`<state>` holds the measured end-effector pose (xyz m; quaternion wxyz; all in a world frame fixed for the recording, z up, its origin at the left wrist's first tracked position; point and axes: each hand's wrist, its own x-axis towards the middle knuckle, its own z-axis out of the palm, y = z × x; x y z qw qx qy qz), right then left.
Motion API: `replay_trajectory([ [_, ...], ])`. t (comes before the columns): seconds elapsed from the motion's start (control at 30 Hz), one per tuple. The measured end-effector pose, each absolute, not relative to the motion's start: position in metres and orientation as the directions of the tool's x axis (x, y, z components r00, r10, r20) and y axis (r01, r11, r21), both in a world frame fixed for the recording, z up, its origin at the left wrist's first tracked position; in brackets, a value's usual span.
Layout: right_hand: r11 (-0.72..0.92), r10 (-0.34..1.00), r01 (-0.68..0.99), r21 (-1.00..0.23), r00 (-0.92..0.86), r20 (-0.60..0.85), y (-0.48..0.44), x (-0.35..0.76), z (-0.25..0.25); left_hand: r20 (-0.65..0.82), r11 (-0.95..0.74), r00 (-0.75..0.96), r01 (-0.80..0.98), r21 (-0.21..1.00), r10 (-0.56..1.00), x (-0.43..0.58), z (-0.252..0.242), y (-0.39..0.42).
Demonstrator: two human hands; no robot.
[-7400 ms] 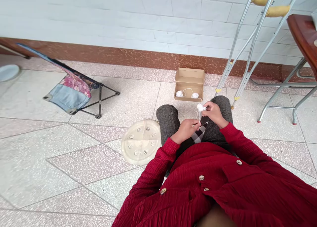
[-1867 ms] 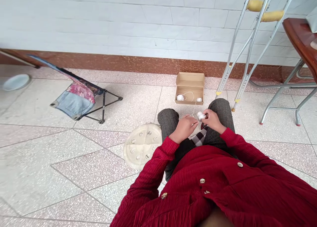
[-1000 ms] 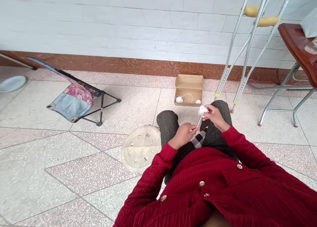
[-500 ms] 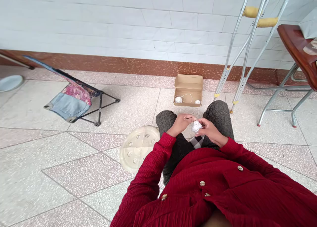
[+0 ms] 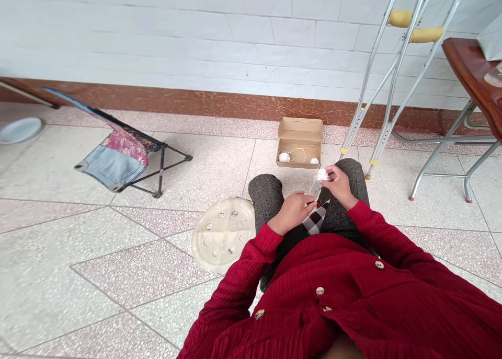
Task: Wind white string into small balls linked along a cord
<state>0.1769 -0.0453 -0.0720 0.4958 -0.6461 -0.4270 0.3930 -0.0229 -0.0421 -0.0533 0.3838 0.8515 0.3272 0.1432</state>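
Above my lap, my right hand (image 5: pixel 339 185) grips a small bundle of white yarn (image 5: pixel 323 175) between thumb and fingers. My left hand (image 5: pixel 294 211) sits lower and to the left, its fingertips pinched on a strand of white yarn (image 5: pixel 312 189) that hangs from the bundle. An open cardboard box (image 5: pixel 299 130) stands on the floor just beyond my knees. In it lie a white yarn ball (image 5: pixel 284 157) at the left and a smaller yarn ball (image 5: pixel 314 161) at the right, with loose yarn between them.
A round cream plastic lid or stool top (image 5: pixel 225 233) is left of my legs. Farther left stands a folding chair (image 5: pixel 113 163). Metal crutches (image 5: pixel 386 100) lean on the wall at right, beside a brown stool (image 5: pixel 468 77). A pale basin (image 5: pixel 20 130) is at far left.
My right hand has moved up and away with the yarn bundle. My left hand has dropped slightly toward me, and a strand of yarn now stretches between the hands.
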Motion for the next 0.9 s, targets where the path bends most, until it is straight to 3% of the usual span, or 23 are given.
replay_trajectory([
  [0.1,-0.097,0.986,0.363,-0.927,0.164,-0.039,-0.061,0.169,-0.089,0.081,-0.574,0.729,0.46,0.678,0.68,-0.026,-0.045,-0.027],
  [0.17,-0.078,0.997,0.381,-0.921,0.043,-0.066,-0.076,0.159,-0.092,0.109,-0.608,0.732,0.464,0.644,0.673,-0.028,-0.042,-0.017],
  [0.27,-0.196,0.976,0.198,-0.96,-0.055,-0.211,-0.094,0.145,-0.086,0.125,-0.61,0.751,0.414,0.676,0.648,-0.032,-0.042,-0.007],
  [0.37,-0.338,0.94,-0.085,-0.937,-0.09,-0.33,-0.099,0.14,-0.071,0.123,-0.462,0.671,0.353,0.814,0.731,-0.036,-0.047,-0.004],
  [0.47,-0.353,0.936,-0.233,-0.906,-0.092,-0.341,-0.097,0.141,-0.051,0.019,-0.245,0.572,0.322,0.915,0.82,-0.037,-0.058,-0.005],
  [0.6,-0.346,0.938,-0.299,-0.889,-0.13,-0.321,-0.088,0.142,-0.03,-0.104,-0.067,0.541,0.287,0.956,0.834,-0.032,-0.073,-0.013],
  [0.77,-0.311,0.946,-0.319,-0.896,-0.008,-0.325,-0.064,0.148,-0.029,-0.167,-0.063,0.589,0.35,0.934,0.79,-0.029,-0.081,-0.034],
  [0.9,-0.261,0.935,-0.187,-0.947,0.197,-0.297,-0.046,0.166,-0.053,-0.142,-0.281,0.717,0.436,0.855,0.682,-0.033,-0.069,-0.051],
])
